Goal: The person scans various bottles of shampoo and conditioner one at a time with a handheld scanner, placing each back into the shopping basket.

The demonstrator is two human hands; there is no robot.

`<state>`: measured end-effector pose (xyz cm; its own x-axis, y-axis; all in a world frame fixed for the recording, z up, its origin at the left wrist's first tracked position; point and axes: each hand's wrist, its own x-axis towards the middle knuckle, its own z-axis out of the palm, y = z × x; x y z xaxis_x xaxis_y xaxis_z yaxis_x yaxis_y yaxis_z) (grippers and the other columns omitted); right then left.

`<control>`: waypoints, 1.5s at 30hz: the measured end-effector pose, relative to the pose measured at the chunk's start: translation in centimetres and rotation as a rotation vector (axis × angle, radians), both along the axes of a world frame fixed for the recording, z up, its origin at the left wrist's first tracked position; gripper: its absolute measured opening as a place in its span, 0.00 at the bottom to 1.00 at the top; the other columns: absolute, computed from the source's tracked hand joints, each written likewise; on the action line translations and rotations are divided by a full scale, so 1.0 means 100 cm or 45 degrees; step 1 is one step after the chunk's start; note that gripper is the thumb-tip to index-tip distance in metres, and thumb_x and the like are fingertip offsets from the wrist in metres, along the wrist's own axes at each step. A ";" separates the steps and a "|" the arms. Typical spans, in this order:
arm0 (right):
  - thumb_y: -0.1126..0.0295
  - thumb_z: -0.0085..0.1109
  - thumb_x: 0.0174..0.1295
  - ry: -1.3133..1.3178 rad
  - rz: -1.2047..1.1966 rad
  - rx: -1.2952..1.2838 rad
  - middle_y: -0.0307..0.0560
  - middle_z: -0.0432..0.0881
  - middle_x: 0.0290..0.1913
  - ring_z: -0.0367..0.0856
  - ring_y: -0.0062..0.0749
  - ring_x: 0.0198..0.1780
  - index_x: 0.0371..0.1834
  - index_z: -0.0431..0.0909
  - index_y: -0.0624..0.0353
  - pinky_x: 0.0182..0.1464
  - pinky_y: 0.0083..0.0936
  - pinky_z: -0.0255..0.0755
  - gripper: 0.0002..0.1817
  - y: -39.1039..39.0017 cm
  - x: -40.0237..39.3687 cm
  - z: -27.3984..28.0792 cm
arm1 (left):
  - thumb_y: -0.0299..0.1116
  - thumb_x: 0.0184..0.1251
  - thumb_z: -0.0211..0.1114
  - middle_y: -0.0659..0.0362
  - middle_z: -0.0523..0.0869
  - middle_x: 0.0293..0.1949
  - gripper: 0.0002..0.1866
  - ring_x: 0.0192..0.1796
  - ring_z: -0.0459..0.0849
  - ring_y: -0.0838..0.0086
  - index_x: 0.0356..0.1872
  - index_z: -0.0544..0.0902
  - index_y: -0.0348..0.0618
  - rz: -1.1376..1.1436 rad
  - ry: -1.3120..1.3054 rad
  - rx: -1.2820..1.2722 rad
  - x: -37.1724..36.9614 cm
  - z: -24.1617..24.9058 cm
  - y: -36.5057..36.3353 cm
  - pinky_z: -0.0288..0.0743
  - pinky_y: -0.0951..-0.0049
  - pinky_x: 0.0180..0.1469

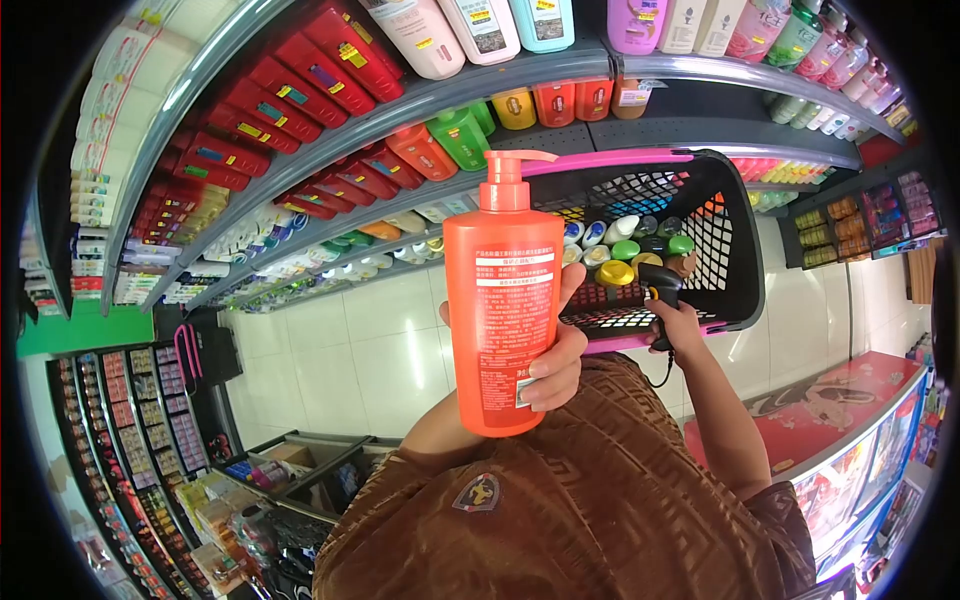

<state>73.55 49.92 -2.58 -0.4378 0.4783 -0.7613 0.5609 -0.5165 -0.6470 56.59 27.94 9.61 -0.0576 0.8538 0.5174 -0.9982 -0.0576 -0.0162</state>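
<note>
An orange-red pump bottle (pixel 503 330), probably shampoo or body wash, is upright in front of me with its printed back label towards me. My left hand (pixel 560 365) is closed round it from behind, fingertips showing on its right edge. To the right, my right hand (pixel 676 325) grips a black barcode scanner (pixel 660 287) with a cord hanging from it. The scanner's head is over the near part of a black basket with a pink rim (pixel 738 230). Inside the basket stand several bottles, among them one with a gold cap (pixel 614 273) and one with a green cap (pixel 625 250).
Curved shelves ahead carry red bottles (pixel 318 75), green bottles (pixel 460 138) and pink pump bottles (pixel 757 30). A red-topped display counter (pixel 830 410) stands at the right. Small goods fill a rack (pixel 130 420) at the left. Pale floor tiles (pixel 380 340) show between.
</note>
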 end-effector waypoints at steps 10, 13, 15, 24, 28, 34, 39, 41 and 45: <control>0.61 0.72 0.61 -0.012 -0.004 0.017 0.40 0.77 0.23 0.83 0.33 0.18 0.45 0.77 0.62 0.16 0.30 0.78 0.19 0.001 0.001 -0.002 | 0.82 0.50 0.67 0.57 0.77 0.39 0.67 0.31 0.80 0.70 0.86 0.45 0.65 -0.003 -0.043 0.077 -0.001 -0.008 -0.007 0.76 0.67 0.36; 0.60 0.72 0.61 -0.021 -0.009 0.038 0.40 0.77 0.23 0.84 0.33 0.19 0.46 0.77 0.61 0.16 0.30 0.78 0.19 -0.001 0.001 0.000 | 0.82 0.51 0.67 0.57 0.77 0.39 0.66 0.31 0.80 0.70 0.86 0.45 0.65 -0.006 -0.027 0.055 -0.002 -0.007 -0.014 0.75 0.67 0.36; 0.59 0.71 0.61 -0.023 -0.011 0.047 0.40 0.77 0.23 0.84 0.33 0.19 0.46 0.77 0.61 0.16 0.30 0.78 0.20 -0.001 0.001 -0.002 | 0.82 0.51 0.67 0.57 0.77 0.39 0.66 0.31 0.80 0.70 0.86 0.45 0.65 0.002 -0.020 0.029 -0.003 -0.002 -0.020 0.75 0.67 0.36; 0.58 0.71 0.61 -0.026 -0.045 0.071 0.38 0.76 0.23 0.81 0.30 0.17 0.42 0.76 0.59 0.17 0.31 0.80 0.18 -0.002 0.001 -0.003 | 0.77 0.52 0.71 0.59 0.83 0.37 0.59 0.30 0.85 0.71 0.84 0.53 0.71 -0.021 -0.023 -0.049 -0.002 -0.011 -0.030 0.81 0.68 0.35; 0.58 0.72 0.60 -0.025 -0.047 0.059 0.40 0.77 0.24 0.83 0.32 0.19 0.46 0.76 0.61 0.19 0.34 0.81 0.21 -0.001 0.001 -0.004 | 0.78 0.52 0.69 0.58 0.80 0.38 0.62 0.30 0.83 0.70 0.85 0.49 0.68 0.003 -0.002 -0.047 -0.001 -0.007 -0.038 0.78 0.67 0.36; 0.57 0.71 0.60 -0.014 -0.054 0.055 0.40 0.76 0.24 0.83 0.32 0.20 0.43 0.76 0.59 0.19 0.35 0.82 0.20 0.002 0.005 -0.011 | 0.81 0.51 0.66 0.57 0.77 0.38 0.66 0.30 0.80 0.70 0.86 0.44 0.66 0.008 -0.025 0.072 -0.002 -0.014 -0.039 0.75 0.67 0.36; 0.58 0.71 0.60 -0.024 -0.061 0.078 0.39 0.75 0.23 0.82 0.31 0.19 0.38 0.74 0.57 0.18 0.34 0.81 0.17 -0.004 -0.001 0.001 | 0.82 0.50 0.67 0.57 0.77 0.39 0.66 0.30 0.80 0.70 0.86 0.44 0.66 0.031 -0.017 -0.004 -0.001 -0.011 -0.049 0.75 0.68 0.36; 0.59 0.71 0.61 -0.028 -0.077 0.086 0.38 0.75 0.22 0.80 0.30 0.18 0.35 0.73 0.55 0.17 0.33 0.80 0.16 -0.005 -0.002 0.003 | 0.82 0.50 0.67 0.57 0.77 0.39 0.66 0.30 0.79 0.70 0.86 0.44 0.66 0.021 -0.033 0.116 0.000 -0.017 -0.045 0.75 0.68 0.36; 0.58 0.70 0.61 -0.027 -0.074 0.089 0.38 0.75 0.22 0.80 0.30 0.18 0.34 0.73 0.55 0.17 0.34 0.80 0.16 -0.006 -0.002 0.001 | 0.81 0.50 0.67 0.57 0.77 0.39 0.67 0.30 0.79 0.70 0.86 0.44 0.66 0.025 -0.010 0.013 -0.004 -0.009 -0.054 0.75 0.67 0.36</control>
<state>73.35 49.31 -2.50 -0.3919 0.5548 -0.7339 0.5454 -0.5024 -0.6709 56.23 22.50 8.69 -0.0785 0.8472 0.5255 -0.9967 -0.0768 -0.0250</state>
